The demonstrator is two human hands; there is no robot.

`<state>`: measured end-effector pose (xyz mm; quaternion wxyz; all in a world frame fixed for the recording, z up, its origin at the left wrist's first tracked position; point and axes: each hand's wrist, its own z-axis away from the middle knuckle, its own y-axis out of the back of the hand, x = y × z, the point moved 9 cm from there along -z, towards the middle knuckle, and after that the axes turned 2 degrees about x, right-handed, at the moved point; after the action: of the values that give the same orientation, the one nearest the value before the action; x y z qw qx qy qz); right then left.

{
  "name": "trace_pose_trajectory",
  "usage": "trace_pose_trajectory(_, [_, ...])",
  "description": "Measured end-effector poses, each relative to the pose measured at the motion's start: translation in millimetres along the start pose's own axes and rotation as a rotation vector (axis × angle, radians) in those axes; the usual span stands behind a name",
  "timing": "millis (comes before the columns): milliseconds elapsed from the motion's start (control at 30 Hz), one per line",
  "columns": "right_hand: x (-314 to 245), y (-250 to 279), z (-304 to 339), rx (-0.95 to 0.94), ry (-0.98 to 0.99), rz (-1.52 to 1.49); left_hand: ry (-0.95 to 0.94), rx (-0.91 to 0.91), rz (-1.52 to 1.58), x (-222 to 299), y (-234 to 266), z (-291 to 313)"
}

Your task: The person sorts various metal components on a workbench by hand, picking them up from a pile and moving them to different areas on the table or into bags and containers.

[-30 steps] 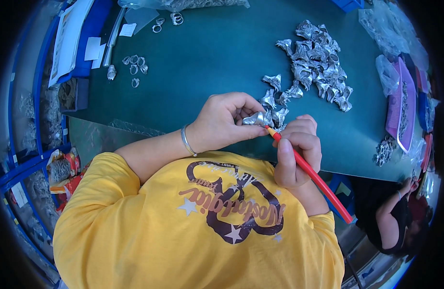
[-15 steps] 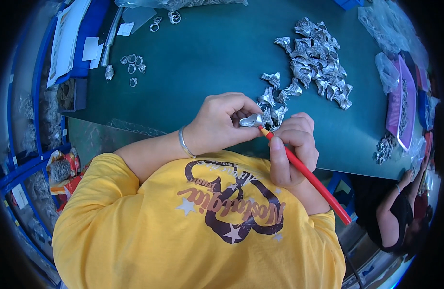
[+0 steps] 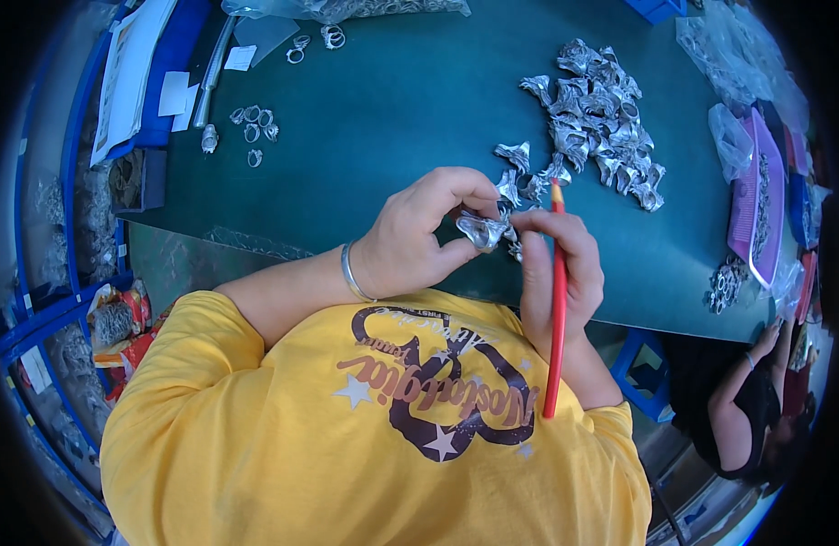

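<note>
Between the thumb and fingers of my left hand (image 3: 408, 235) is a chunky silver ring (image 3: 481, 229), tilted over the near side of the table. My right hand (image 3: 580, 273) keeps a red pencil (image 3: 557, 314) tucked across its fingers, tip pointing away from me. Its thumb and index finger reach toward the ring's right side; whether they touch it is hard to make out. Several similar loose rings (image 3: 512, 156) lie just beyond my fingers, partly hidden by them. Further back right spreads a heap of these silver castings (image 3: 594, 109).
Several smaller rings (image 3: 252, 133) and a metal rod (image 3: 212, 77) lie on the green tabletop (image 3: 392, 109) at left. Bagged rings (image 3: 374, 9) are at the back. A purple basket (image 3: 742, 214) stands at the right edge, with another person (image 3: 738, 409) beyond.
The pencil has swung from the ring's edge to nearly upright in my right hand. My right fingertips now reach to the ring, which has turned in my left hand.
</note>
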<state>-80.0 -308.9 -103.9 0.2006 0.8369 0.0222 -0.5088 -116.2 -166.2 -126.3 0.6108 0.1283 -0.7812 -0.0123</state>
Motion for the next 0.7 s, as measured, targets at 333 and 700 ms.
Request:
trace_pose_trajectory(333, [12.9,-10.7,1.4,-0.038,-0.085,-0.231,0.041,-0.116,0.071,2.0,-0.2,-5.9])
trace_pose_trajectory(700, [-11.8,10.1,1.0,-0.006,0.163,-0.240,-0.231,-0.059,-0.132,22.0,3.5,-5.9])
